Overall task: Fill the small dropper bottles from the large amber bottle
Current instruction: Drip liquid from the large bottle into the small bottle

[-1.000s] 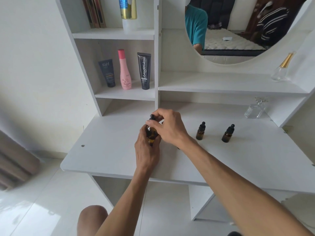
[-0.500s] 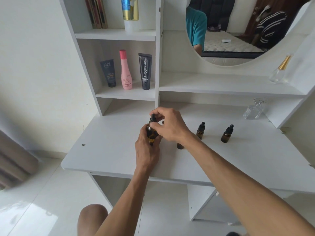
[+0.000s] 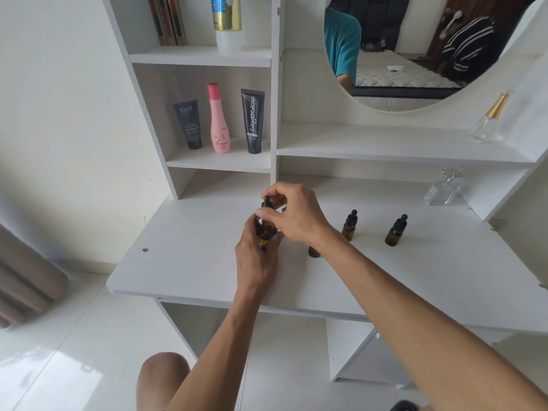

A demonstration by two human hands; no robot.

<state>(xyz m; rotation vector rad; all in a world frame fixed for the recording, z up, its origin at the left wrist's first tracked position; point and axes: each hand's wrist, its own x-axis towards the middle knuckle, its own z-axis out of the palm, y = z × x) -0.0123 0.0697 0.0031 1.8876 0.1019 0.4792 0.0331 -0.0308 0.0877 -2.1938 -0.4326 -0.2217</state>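
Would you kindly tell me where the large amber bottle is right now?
In the head view, the large amber bottle is held just above the desk, centre-left, gripped by the left hand while the right hand pinches its dropper cap.

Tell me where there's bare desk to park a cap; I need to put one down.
Bare: the desktop left of the left hand, and the front right. Crowded: behind the right hand, where three small dropper bottles stand.
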